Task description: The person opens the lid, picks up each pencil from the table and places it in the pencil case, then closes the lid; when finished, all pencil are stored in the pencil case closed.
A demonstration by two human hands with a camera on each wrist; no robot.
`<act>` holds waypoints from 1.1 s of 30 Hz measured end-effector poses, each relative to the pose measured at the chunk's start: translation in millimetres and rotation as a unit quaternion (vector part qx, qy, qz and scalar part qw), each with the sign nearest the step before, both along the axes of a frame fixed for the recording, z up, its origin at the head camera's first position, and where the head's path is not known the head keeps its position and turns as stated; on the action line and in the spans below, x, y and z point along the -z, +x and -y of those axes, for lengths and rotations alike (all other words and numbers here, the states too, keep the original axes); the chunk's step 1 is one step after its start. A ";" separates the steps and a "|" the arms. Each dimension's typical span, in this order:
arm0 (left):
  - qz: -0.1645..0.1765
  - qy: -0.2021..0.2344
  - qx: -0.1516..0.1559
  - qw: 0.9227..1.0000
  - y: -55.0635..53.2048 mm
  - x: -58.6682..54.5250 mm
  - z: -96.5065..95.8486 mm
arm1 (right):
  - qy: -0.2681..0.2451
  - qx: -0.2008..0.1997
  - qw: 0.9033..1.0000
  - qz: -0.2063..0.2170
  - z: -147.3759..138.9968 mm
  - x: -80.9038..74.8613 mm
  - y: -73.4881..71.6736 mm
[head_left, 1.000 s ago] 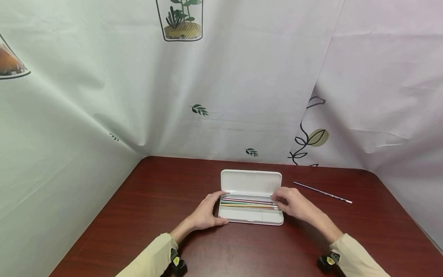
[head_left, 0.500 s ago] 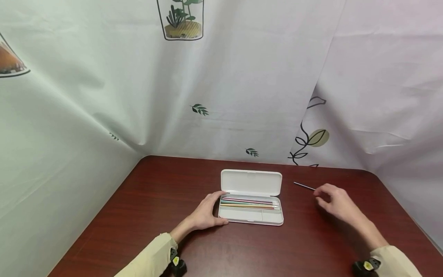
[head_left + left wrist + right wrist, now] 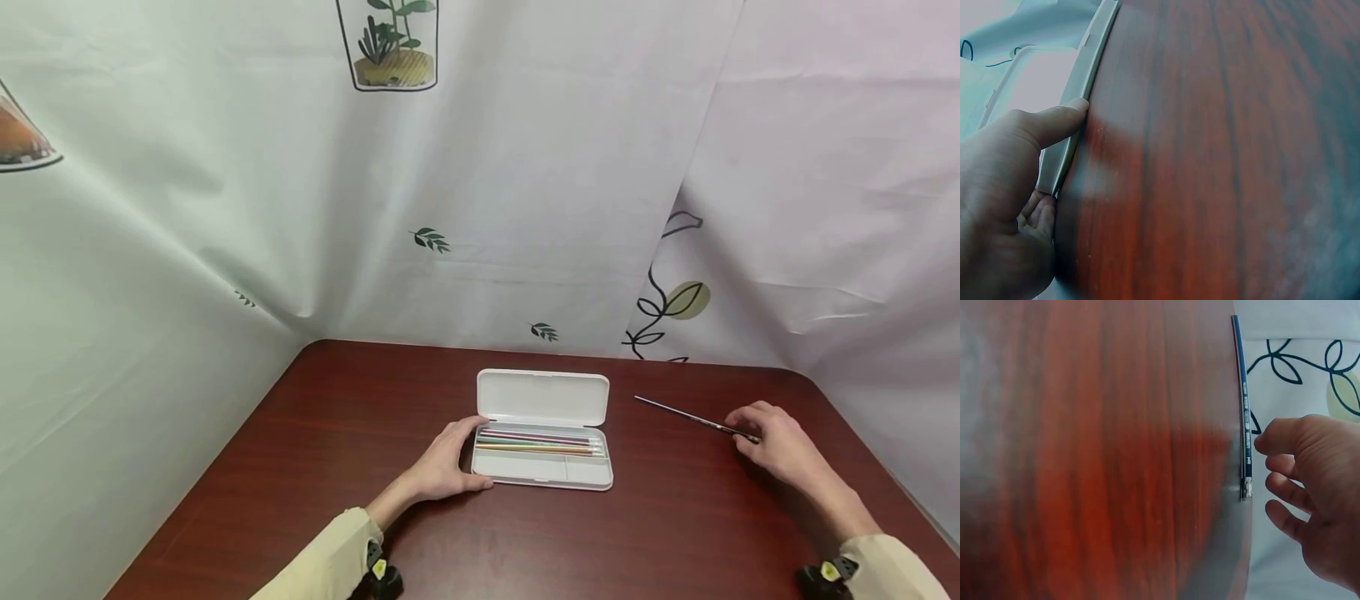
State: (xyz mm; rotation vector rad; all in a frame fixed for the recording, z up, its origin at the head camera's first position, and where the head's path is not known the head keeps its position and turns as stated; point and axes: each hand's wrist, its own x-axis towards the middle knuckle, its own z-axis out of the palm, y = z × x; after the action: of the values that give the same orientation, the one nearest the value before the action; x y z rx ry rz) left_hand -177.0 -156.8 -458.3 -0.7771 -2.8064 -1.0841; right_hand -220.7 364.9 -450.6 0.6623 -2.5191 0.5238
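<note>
A white pencil case lies with its lid raised, several coloured pencils side by side in its upper compartment. At the case's left end my left hand holds it, thumb on the front edge and fingers round the back corner. In the left wrist view the thumb presses the case's rim. To the right, a dark blue pencil with printed lettering lies on the table. My right hand is over its eraser end, fingers loosely bent. The right wrist view shows a gap between the fingertips and the pencil.
The dark red wooden table extends around the case. White patterned fabric hangs behind the table and along both sides. The raised lid stands at the back of the case.
My right hand has moved right from over the pencils in the case, along the loose pencil to its eraser end. My left hand has stayed at the case.
</note>
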 end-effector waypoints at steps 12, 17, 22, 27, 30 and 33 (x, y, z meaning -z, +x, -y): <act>0.003 -0.004 0.001 1.000 -0.6 0.9 0.3 | 0.054 -0.022 0.997 0.044 -0.9 -0.6 -7.4; 0.004 -0.004 0.001 1.000 -0.9 0.7 0.2 | 0.060 -0.020 0.994 0.087 1.0 -4.6 -9.0; 0.005 -0.003 -0.001 1.000 -1.0 1.2 0.2 | 0.072 -0.013 0.991 0.110 3.0 -7.0 -9.9; 0.005 -0.003 -0.002 1.000 -1.1 1.3 0.3 | 0.079 -0.011 0.989 0.121 4.3 -7.0 -10.0; 0.003 -0.003 0.000 1.000 -1.2 1.3 0.3 | 0.079 -0.012 0.989 0.125 5.2 -6.8 -9.8; 0.003 -0.005 0.001 1.000 -1.1 1.4 0.2 | 0.080 -0.013 0.988 0.128 5.3 -6.1 -10.3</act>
State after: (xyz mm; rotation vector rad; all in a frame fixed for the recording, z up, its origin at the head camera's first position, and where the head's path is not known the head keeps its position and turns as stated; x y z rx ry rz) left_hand -178.2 -157.0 -459.7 -0.7797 -2.8183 -1.0745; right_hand -231.0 359.5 -444.5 0.7289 -2.8198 0.4425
